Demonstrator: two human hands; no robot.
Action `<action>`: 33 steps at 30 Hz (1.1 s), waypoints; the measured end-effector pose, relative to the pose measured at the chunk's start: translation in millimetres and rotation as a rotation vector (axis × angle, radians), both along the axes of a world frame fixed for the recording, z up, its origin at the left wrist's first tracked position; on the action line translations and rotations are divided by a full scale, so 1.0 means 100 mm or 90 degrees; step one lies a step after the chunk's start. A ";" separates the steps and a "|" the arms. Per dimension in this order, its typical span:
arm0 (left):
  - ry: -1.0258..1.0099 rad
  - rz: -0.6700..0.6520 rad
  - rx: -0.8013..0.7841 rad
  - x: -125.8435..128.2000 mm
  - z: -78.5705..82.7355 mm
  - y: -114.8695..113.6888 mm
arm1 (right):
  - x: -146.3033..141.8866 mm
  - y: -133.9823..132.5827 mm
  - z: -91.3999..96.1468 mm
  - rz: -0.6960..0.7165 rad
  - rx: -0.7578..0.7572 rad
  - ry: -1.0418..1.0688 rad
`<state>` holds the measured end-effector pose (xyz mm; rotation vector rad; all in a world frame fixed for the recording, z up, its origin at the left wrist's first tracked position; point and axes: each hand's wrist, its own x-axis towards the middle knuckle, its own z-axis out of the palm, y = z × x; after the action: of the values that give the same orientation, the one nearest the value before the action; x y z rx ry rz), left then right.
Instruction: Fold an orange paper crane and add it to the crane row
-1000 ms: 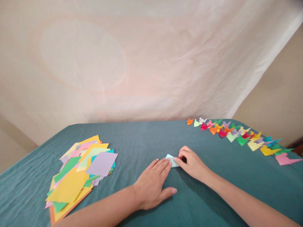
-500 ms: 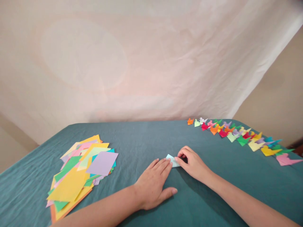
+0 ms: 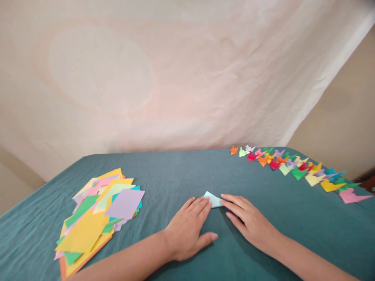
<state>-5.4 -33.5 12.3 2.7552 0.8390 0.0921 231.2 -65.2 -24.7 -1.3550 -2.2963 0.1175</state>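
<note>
A small light-blue folded paper (image 3: 215, 200) lies on the green cloth in front of me, its pointed top showing between my hands. My left hand (image 3: 189, 228) rests flat with its fingertips on the paper's left part, thumb spread to the right. On the other side, my right hand (image 3: 249, 218) has its fingers stretched out, the fingertips touching the paper's right tip. The parts of the paper under my fingers are hidden.
A loose pile of coloured paper squares (image 3: 84, 226) lies on the left, a lilac sheet (image 3: 125, 204) on top. Rows of folded paper birds (image 3: 299, 171) in several colours stand along the right edge of the cloth-covered table (image 3: 172, 171). A pale fabric backdrop (image 3: 175, 78) hangs behind.
My right hand has gone from a pinch at the paper's right side to outstretched fingers on its tip. My left hand stays on the paper. The view has shifted slightly.
</note>
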 end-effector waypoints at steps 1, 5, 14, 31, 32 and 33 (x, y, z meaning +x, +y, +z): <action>0.001 -0.002 0.001 0.00 0.00 0.00 | 0.00 0.00 0.01 0.003 0.001 -0.003; 0.003 -0.006 0.006 0.01 0.00 0.01 | 0.01 0.01 0.02 0.001 0.003 -0.011; 0.008 -0.011 0.016 0.00 -0.01 0.01 | 0.00 -0.01 0.00 0.000 0.022 -0.017; 0.011 -0.009 0.021 0.01 -0.02 0.01 | -0.02 0.01 0.01 0.008 0.033 -0.031; 0.012 -0.010 0.019 0.01 -0.02 0.01 | -0.02 0.01 0.01 0.010 0.035 -0.031; 0.012 -0.011 0.017 0.01 -0.02 0.01 | -0.02 0.01 0.01 0.011 0.038 -0.030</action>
<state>-4.7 -32.4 10.7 2.7919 0.8256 0.0745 229.7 -64.5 -23.8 -1.3212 -2.3315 0.0222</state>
